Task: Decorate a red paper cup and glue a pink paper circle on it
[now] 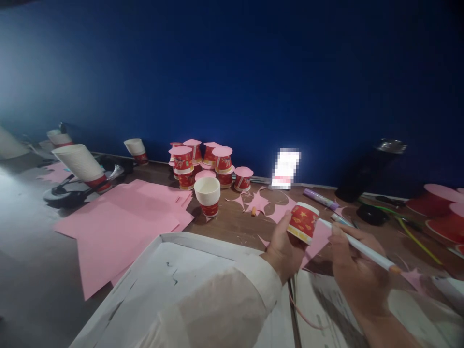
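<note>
My left hand (284, 246) is wrapped round a red paper cup (303, 220) with gold stars, tilted, its yellow band low. Between the fingers of my right hand (357, 270) is a white marker (369, 253) with an orange end; its other end points at the cup's side and looks close to it. Whether it touches, I cannot tell. Behind and below the cup lies a pink paper piece (319, 241). Pink star-shaped scraps (258, 202) and a small orange cap (253, 211) lie on the table beyond my left hand.
Several red cups topped with pink discs (222, 152) stand by the blue wall. Nearby are a stack of white-rimmed cups (208, 193), pink sheets (126, 217), scissors (68, 193), a purple tube (321, 198), a black bottle (369, 169) and a white box lid (181, 270). More red cups (440, 229) stand right.
</note>
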The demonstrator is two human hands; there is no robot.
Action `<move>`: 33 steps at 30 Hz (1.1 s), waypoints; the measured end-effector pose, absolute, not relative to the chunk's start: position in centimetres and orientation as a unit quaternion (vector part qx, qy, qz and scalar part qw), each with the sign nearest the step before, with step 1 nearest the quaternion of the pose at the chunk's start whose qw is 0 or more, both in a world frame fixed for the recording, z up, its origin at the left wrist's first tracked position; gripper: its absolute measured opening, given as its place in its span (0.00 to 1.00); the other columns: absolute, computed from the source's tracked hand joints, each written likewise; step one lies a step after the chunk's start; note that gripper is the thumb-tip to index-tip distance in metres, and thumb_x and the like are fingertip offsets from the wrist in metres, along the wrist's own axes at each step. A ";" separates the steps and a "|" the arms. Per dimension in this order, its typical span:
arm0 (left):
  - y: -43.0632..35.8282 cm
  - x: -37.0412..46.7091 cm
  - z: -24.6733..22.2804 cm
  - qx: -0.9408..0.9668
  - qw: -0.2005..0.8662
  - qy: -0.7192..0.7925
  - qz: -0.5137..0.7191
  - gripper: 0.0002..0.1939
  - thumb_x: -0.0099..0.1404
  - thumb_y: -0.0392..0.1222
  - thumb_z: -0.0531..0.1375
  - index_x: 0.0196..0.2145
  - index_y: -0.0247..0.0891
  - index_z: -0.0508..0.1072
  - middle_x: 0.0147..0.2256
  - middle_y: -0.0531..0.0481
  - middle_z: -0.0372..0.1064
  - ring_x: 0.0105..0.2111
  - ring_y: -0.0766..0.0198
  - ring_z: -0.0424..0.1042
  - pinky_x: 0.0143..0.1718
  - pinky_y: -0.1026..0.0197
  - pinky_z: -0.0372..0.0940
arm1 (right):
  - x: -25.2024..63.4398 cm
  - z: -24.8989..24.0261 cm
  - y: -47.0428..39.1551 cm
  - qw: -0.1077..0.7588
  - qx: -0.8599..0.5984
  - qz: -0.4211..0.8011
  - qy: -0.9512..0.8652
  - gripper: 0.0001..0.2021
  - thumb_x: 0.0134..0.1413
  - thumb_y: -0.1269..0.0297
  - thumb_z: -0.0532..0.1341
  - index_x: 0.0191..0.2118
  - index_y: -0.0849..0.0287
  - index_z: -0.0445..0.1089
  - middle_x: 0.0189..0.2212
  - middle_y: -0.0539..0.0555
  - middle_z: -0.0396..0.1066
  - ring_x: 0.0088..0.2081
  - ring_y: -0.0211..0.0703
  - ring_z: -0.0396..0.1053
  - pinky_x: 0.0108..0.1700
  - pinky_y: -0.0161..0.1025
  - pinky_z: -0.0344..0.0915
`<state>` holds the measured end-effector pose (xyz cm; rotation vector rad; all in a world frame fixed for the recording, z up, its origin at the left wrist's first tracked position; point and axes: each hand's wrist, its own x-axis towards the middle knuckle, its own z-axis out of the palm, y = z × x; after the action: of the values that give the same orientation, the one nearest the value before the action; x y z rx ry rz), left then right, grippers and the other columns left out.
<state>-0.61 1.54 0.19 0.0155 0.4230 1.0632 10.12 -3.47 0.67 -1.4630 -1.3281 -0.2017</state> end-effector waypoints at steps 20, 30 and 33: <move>0.9 -0.6 0.9 0.005 0.845 0.198 0.497 0.11 0.65 0.45 0.65 0.36 0.33 0.78 0.35 0.46 0.78 0.34 0.64 0.76 0.42 0.65 0.70 | 9.0 0.6 -3.9 0.537 -0.579 -0.084 -0.607 0.12 0.64 0.55 0.61 0.40 0.57 0.76 0.37 0.57 0.79 0.40 0.49 0.77 0.44 0.44 0.71; 1.0 -0.6 0.5 0.025 0.854 0.183 0.486 0.14 0.66 0.49 0.64 0.37 0.33 0.79 0.37 0.44 0.78 0.35 0.63 0.77 0.41 0.64 0.70 | 9.0 0.4 -3.6 0.532 -0.592 -0.090 -0.599 0.12 0.64 0.55 0.60 0.40 0.57 0.76 0.37 0.57 0.79 0.40 0.49 0.77 0.44 0.44 0.71; 1.0 -0.5 0.5 0.033 0.849 0.186 0.494 0.15 0.68 0.49 0.62 0.38 0.33 0.79 0.37 0.44 0.78 0.35 0.64 0.76 0.41 0.65 0.69 | 9.0 0.3 -3.6 0.535 -0.605 -0.070 -0.586 0.13 0.64 0.53 0.60 0.40 0.57 0.76 0.38 0.58 0.79 0.41 0.50 0.77 0.47 0.45 0.70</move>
<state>-0.51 1.05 0.48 0.0686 0.3923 1.0400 9.05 -3.59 0.30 -1.4405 -1.3953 -0.1659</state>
